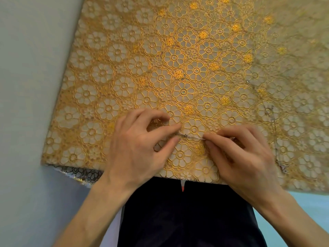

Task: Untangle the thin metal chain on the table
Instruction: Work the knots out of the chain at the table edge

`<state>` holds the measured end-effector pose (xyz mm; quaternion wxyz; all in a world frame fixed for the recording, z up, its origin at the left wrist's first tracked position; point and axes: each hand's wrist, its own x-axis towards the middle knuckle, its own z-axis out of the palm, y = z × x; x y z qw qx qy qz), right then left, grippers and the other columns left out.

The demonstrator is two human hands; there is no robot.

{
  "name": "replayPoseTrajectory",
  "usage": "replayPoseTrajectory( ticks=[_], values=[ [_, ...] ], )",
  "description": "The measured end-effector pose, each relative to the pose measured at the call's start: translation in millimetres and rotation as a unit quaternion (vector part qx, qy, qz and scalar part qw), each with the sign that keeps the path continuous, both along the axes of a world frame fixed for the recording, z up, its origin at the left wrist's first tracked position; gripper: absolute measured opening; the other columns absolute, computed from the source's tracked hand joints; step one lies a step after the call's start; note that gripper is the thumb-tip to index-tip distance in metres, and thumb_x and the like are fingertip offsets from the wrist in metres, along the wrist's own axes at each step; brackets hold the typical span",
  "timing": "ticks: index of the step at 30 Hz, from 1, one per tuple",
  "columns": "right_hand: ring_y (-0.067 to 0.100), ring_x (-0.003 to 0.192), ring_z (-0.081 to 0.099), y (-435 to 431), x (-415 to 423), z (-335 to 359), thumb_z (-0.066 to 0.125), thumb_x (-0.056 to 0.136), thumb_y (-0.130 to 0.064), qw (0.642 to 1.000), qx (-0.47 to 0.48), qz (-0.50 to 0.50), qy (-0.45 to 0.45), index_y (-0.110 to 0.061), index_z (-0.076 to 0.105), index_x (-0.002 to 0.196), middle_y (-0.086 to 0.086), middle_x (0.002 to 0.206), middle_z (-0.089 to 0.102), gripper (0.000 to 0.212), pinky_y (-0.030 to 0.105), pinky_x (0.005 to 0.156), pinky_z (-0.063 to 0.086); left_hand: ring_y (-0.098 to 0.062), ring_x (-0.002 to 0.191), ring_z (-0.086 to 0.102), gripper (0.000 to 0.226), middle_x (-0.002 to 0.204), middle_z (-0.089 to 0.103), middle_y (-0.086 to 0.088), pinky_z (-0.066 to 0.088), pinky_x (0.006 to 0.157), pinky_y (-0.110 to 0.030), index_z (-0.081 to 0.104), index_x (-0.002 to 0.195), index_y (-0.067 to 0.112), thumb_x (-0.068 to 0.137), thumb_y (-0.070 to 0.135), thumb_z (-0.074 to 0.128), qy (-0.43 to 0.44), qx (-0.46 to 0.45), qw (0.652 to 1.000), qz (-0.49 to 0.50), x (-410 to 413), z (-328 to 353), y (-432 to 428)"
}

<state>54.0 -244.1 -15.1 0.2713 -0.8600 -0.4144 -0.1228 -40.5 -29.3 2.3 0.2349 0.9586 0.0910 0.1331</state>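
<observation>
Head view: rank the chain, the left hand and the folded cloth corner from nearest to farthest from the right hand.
1. Chain: pinched by the right hand.
2. Left hand: just left, across the short chain span.
3. Cloth corner: far left, at the near edge.

There are two hands, the left hand (140,148) and the right hand (243,157), one thin metal chain (191,136) at lower centre, and one flowered tablecloth (178,59).
</observation>
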Motion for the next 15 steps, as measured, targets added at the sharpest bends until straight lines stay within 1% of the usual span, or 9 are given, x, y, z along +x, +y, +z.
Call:
replayPoseTrajectory(
  ticks=[3, 6, 8, 12, 15],
  values=[
    [0.031, 0.081, 0.061, -0.5, 0.9, -2.1, 0.071, 0.094, -0.020, 1.000, 0.004, -0.001, 0.009, -0.012, 0.080, 0.099, 0.009, 0.091, 0.070, 0.014, 0.042, 0.076, 0.052, -0.027, 0.106, 0.059, 0.024, 0.112, 0.069, 0.006, 0.044, 0.086, -0.048, 0.079, 0.106, 0.032, 0.087, 0.044, 0.072, -0.004, 0.001, 1.000, -0.002, 4.8, -2.1, -2.3],
    [0.031, 0.083, 0.062, 1.2, 0.9, -3.3, 0.069, 0.095, -0.020, 1.000, 0.016, -0.009, 0.025, -0.011, 0.080, 0.098, 0.009, 0.092, 0.069, 0.014, 0.043, 0.076, 0.051, -0.027, 0.104, 0.059, 0.020, 0.112, 0.069, 0.007, 0.042, 0.084, -0.042, 0.080, 0.101, 0.034, 0.087, 0.045, 0.072, -0.009, -0.003, 1.000, -0.008, 8.3, -2.4, -1.0],
    [0.031, 0.084, 0.062, 0.9, 0.2, -4.1, 0.068, 0.096, -0.021, 0.999, 0.020, -0.015, 0.038, -0.009, 0.079, 0.097, 0.009, 0.093, 0.069, 0.016, 0.043, 0.078, 0.051, -0.027, 0.105, 0.058, 0.019, 0.113, 0.069, 0.007, 0.041, 0.082, -0.041, 0.080, 0.100, 0.035, 0.088, 0.046, 0.070, -0.004, -0.005, 1.000, -0.016, 8.6, -1.4, 0.0],
    [0.031, 0.087, 0.063, -0.2, -0.4, -3.4, 0.065, 0.098, -0.020, 0.997, 0.032, -0.027, 0.066, -0.006, 0.077, 0.097, 0.011, 0.094, 0.068, 0.019, 0.039, 0.080, 0.051, -0.028, 0.104, 0.059, 0.018, 0.111, 0.069, 0.005, 0.044, 0.081, -0.045, 0.080, 0.099, 0.031, 0.090, 0.043, 0.069, -0.008, 0.012, 0.999, -0.034, 7.4, -1.1, -1.8],
    [0.030, 0.088, 0.063, 0.2, -0.4, -1.3, 0.063, 0.099, -0.019, 0.995, 0.043, -0.029, 0.080, -0.005, 0.076, 0.098, 0.012, 0.095, 0.066, 0.019, 0.039, 0.079, 0.052, -0.029, 0.103, 0.059, 0.018, 0.110, 0.070, 0.005, 0.044, 0.081, -0.046, 0.079, 0.098, 0.029, 0.091, 0.041, 0.069, -0.014, 0.018, 1.000, -0.021, 7.6, -2.0, -6.6]
  ],
)
